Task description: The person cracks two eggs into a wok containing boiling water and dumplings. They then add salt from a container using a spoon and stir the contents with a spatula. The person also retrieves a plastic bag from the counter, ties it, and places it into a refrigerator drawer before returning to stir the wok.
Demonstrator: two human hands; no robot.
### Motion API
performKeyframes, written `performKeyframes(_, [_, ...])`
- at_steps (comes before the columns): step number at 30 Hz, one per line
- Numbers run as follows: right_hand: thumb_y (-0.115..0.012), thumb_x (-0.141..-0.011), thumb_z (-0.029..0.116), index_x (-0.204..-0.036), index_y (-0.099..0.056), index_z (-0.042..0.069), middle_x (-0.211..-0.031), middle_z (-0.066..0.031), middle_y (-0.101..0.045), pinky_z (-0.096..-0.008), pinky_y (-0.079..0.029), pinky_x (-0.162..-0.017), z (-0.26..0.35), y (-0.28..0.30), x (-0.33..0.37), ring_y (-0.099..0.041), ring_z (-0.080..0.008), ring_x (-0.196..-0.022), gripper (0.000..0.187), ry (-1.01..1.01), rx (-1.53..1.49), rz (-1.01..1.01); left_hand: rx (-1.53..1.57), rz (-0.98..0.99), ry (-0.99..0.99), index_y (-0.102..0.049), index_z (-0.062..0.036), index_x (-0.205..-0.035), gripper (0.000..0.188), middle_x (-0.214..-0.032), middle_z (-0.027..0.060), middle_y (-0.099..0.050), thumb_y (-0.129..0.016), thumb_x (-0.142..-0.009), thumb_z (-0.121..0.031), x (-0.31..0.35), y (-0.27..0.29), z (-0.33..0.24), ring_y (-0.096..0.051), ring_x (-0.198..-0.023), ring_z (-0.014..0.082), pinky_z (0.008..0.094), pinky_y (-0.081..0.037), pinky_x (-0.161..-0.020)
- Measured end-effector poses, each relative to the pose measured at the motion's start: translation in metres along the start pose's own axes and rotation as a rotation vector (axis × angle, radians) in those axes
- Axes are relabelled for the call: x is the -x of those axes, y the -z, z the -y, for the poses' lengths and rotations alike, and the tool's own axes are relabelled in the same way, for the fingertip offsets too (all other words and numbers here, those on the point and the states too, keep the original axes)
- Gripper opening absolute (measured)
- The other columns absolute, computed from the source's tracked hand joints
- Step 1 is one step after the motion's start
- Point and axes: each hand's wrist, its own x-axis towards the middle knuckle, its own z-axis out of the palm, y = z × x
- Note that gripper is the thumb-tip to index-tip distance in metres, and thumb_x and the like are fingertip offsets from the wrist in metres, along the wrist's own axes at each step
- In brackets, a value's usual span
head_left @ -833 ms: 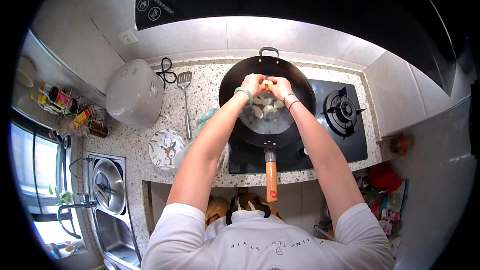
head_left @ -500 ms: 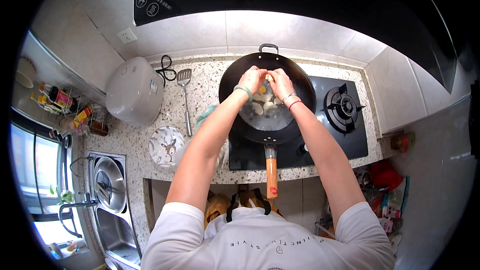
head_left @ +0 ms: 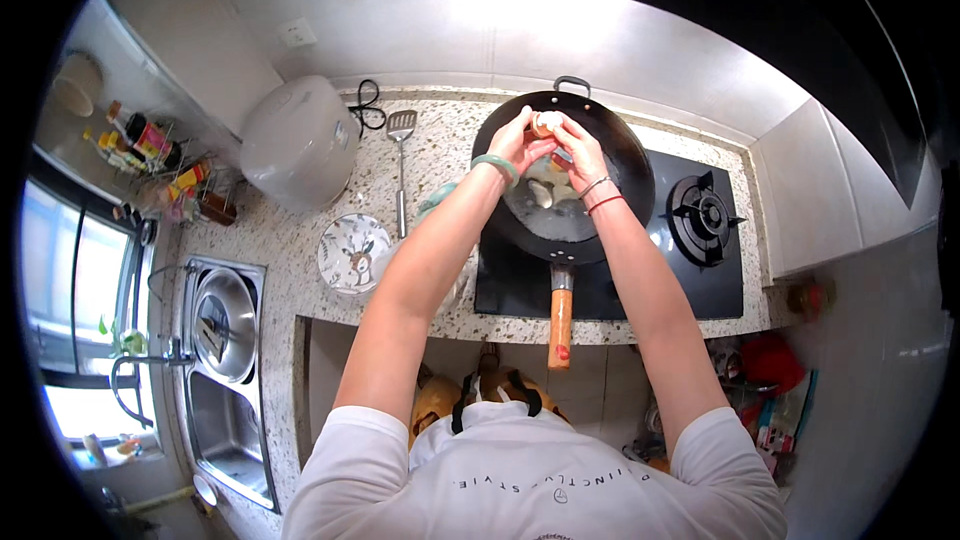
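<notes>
Speckled desk (head_left: 435, 145), sink (head_left: 222, 422) left; the wok's (head_left: 632, 180) handle (head_left: 561, 325) points near (long axis near-to-far). Left hand (head_left: 512, 145) and right hand (head_left: 583, 150) clamp fingers (head_left: 572, 130) on a shell (head_left: 547, 123).

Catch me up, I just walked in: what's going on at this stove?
Someone's left hand and right hand together hold what looks like a cracked eggshell over a black wok on the stove. Pale pieces sit in cloudy liquid in it. A slotted spatula lies on the counter to the left.
</notes>
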Motion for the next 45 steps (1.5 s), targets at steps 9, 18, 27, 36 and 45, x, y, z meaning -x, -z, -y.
performKeyframes(9, [-0.058, -0.086, 0.02, -0.131, -0.047, 0.017, -0.111, 0.0031, -0.057, -0.0356, -0.036, -0.084, -0.02, -0.08, 0.006, -0.05, -0.01, -0.093, 0.046, -0.061, -0.043, 0.281, 0.103, -0.09, -0.196, -0.051, -0.003, -0.107, 0.033, -0.103, 0.0129, -0.057, -0.042, -0.096, -0.033, 0.044, 0.04, -0.039, -0.058, -0.095, 0.0255, 0.0421, -0.05, -0.085])
performKeyframes(18, [-0.052, -0.087, 0.013, -0.131, -0.046, 0.015, -0.092, 0.0013, -0.061, -0.0281, -0.046, -0.065, -0.034, -0.106, 0.025, -0.056, -0.0084, -0.075, 0.044, -0.01, -0.149, 0.119, -0.105, -0.27, -0.185, -0.055, -0.0097, -0.102, 0.023, -0.093, 0.0068, -0.057, -0.055, -0.089, -0.029, 0.062, 0.036, -0.036, -0.059, -0.075, 0.0191, 0.0355, -0.053, -0.062])
performKeyframes(27, [-0.054, -0.089, 0.034, -0.131, -0.044, 0.007, -0.095, -0.0024, -0.06, -0.0299, -0.044, -0.068, -0.042, -0.126, 0.049, -0.056, -0.0132, -0.078, 0.051, -0.014, -0.296, 0.062, 0.044, -0.235, -0.142, -0.055, -0.0072, -0.109, 0.029, -0.104, 0.0125, -0.054, -0.048, -0.093, -0.03, 0.097, 0.033, -0.039, -0.054, -0.094, 0.0263, 0.0394, -0.05, -0.074])
performKeyframes(36, [-0.033, -0.094, 0.05, -0.128, -0.048, 0.01, -0.113, -0.0046, -0.053, -0.0388, -0.041, -0.086, -0.081, -0.218, 0.073, -0.049, -0.0208, -0.1, 0.055, -0.175, -0.418, 0.252, 0.076, -0.338, -0.313, -0.05, -0.0047, -0.118, 0.033, -0.108, 0.016, -0.052, -0.046, -0.093, -0.027, 0.202, 0.086, -0.089, -0.055, -0.092, 0.0301, 0.04, -0.05, -0.075])
performKeyframes(45, [-0.041, -0.094, 0.036, -0.114, -0.058, 0.015, -0.11, -0.0004, -0.056, -0.0392, -0.039, -0.085, -0.16, -0.369, 0.185, -0.046, -0.0202, -0.095, 0.034, -0.485, -0.381, 0.458, 0.22, -0.555, -0.648, -0.051, -0.0008, -0.116, 0.034, -0.108, 0.0134, -0.052, -0.052, -0.09, -0.023, 0.394, 0.175, -0.105, -0.056, -0.095, 0.0264, 0.0402, -0.052, -0.077])
